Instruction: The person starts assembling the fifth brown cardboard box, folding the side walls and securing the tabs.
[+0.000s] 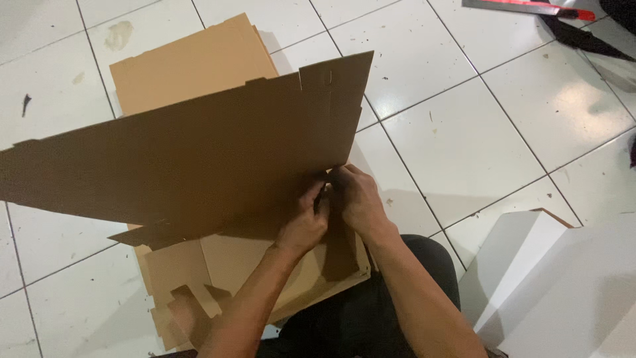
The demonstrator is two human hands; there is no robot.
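A large flat brown cardboard sheet (192,152) with cut tabs is held up over the floor, tilted, its long side running left. My left hand (303,222) pinches its lower right edge from below. My right hand (356,199) grips the same corner right beside it, fingers curled on the edge. Both hands touch each other at that corner.
More brown cardboard pieces (192,63) lie stacked on the white tiled floor (464,132) beneath the sheet. A white board (563,278) lies at the lower right. A red-handled tool (530,8) and dark scraps sit at the top right. My dark trouser leg (358,318) is below.
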